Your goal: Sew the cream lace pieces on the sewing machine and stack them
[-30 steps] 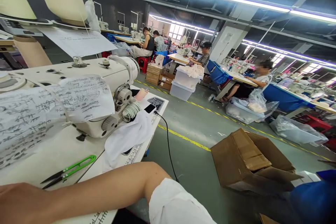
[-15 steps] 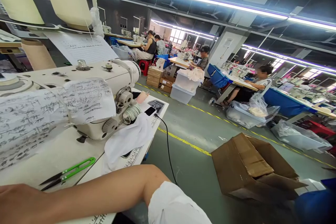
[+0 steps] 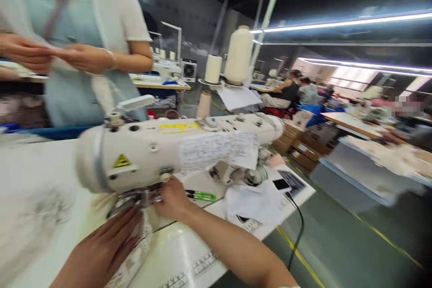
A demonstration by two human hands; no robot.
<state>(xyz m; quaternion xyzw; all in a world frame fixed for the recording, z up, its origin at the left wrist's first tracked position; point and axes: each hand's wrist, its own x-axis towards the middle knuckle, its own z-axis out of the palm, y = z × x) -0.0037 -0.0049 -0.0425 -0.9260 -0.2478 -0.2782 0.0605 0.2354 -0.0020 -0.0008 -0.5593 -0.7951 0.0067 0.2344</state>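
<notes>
My left hand [image 3: 104, 245] lies stretched out, fingers together and flat, on a piece of white lace fabric [image 3: 137, 254] at the needle end of a white sewing machine [image 3: 141, 153]. The fingertips reach close to the metal presser foot area [image 3: 135, 198]. Just right of the needle, under the machine arm, my right hand [image 3: 173, 199] has its fingers curled in; what they grip, if anything, is hidden. Green-handled thread snips [image 3: 204, 195] rest on the machine bed beyond my right wrist.
A co-worker in a light blue apron [image 3: 72, 94] stands behind the table, both hands on pale material. White cloth [image 3: 253, 200] and a phone [image 3: 281, 184] with a black cable [image 3: 301, 220] lie at the table's right end. Thread cones [image 3: 238, 56] stand behind the machine.
The view has swung left, bringing the needle end, both hands and the standing co-worker into sight. My right hand, earlier at the lower left edge, is now by the needle.
</notes>
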